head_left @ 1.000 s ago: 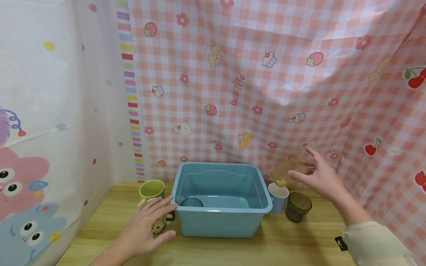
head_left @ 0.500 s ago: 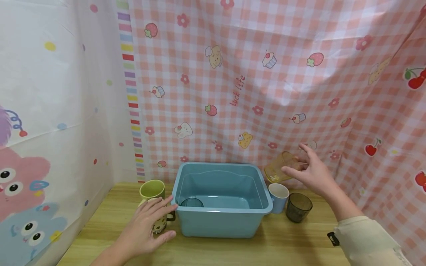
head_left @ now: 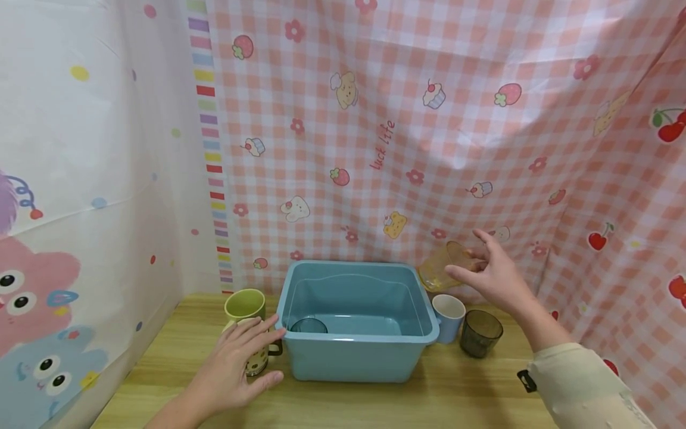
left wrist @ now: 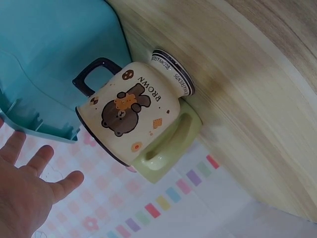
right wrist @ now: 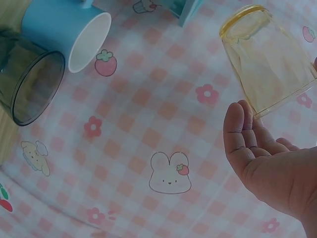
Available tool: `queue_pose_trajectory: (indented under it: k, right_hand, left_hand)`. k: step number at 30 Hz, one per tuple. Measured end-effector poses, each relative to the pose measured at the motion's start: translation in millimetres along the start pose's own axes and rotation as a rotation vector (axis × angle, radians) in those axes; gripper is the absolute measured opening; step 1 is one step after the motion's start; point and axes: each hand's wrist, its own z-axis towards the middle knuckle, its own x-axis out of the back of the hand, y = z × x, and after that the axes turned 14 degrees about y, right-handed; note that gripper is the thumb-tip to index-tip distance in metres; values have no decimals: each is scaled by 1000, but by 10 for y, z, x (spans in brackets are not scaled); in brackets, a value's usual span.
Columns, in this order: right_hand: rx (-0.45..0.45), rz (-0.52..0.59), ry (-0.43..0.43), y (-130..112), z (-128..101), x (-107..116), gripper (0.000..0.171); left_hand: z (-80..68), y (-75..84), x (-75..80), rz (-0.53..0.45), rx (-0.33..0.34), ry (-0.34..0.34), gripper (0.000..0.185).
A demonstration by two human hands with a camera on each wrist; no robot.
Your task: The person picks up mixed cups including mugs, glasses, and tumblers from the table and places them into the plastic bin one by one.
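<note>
My right hand (head_left: pixel 490 274) pinches a yellow see-through cup (head_left: pixel 435 273) by its base and holds it tilted in the air, mouth toward the blue plastic bin (head_left: pixel 354 360), just above the bin's right rim. In the right wrist view the yellow cup (right wrist: pixel 267 59) lies against the fingers (right wrist: pixel 242 134). My left hand (head_left: pixel 236 363) rests open with fingers spread over a cream bear mug (head_left: pixel 259 361) beside the bin's left wall. In the left wrist view the bear mug (left wrist: pixel 131 109) stands apart from the spread hand (left wrist: pixel 25 193). A dark teal cup (head_left: pixel 308 326) sits inside the bin.
A green mug (head_left: pixel 243 305) stands behind the bear mug. A blue mug (head_left: pixel 447 316) and a dark smoky glass (head_left: pixel 480 333) stand on the wooden table (head_left: pixel 439 399) right of the bin. Patterned curtains hang close behind and on both sides.
My right hand has carried the yellow cup left and slightly up, nearer the bin's right rim. The left hand has stayed where it was.
</note>
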Motion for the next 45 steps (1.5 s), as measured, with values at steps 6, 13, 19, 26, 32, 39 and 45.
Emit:
queue_pose_trajectory:
  k: [6,13,19,26,32,39,45]
  right_hand:
    - [19,8,11,-42,21,-40,113]
    - [26,-2,3,-94,52,-89,113]
    - [39,-5,-7,-149,70,-138,113]
    - [33,-8,-6,-199,82,-198,116]
    - [46,-2,-10,-233,95,-234,117]
    - [56,7,-13,-258,115,-283,116]
    - [56,14,-29,-290,128,-331,115]
  left_hand:
    - [0,-2,-2,-5,1,-2,66]
    - [-5,-4,0,-6,7,-4,66]
    - [-3,-8,-2,-7,6,-4,66]
    - [0,-13,-1,-6,2,3,65]
    - [2,-16,-2,-4,-3,4,65]
    - [-1,-14,-3,-9,-5,6,66]
    - [0,-10,-2,-4,-12,6,66]
